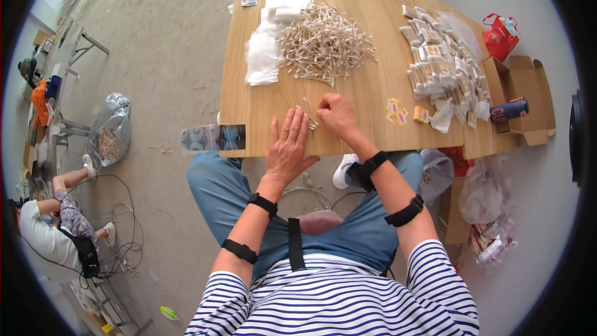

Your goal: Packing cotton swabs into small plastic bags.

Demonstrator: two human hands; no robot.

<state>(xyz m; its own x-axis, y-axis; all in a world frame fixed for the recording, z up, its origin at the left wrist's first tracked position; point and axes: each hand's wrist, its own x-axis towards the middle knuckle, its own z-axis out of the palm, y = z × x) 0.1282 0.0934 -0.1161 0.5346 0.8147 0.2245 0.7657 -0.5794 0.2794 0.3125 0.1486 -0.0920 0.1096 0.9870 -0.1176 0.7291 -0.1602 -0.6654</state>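
Observation:
A few cotton swabs (313, 126) lie loose on the wooden table (385, 137) near its front edge, between my two hands. My left hand (290, 139) rests flat beside them with its fingers stretched out, and it partly covers some. Just to the right, my right hand (337, 116) is closed, fingers curled in a pinch. One cotton swab (310, 104) runs into its fingertips. Beyond both hands is a large heap of cotton swabs (326, 43). Stacked clear plastic bags (262, 56) lie along the heap's left side.
Many filled swab packs (441, 62) are piled at the right, near yellow-white printed cards (396, 111). An open cardboard box (535, 99) holds a dark blue can (510, 110); a red bag (500, 36) stands behind. On the left floor is a plastic sack (111, 130); another person (56, 230) sits nearby.

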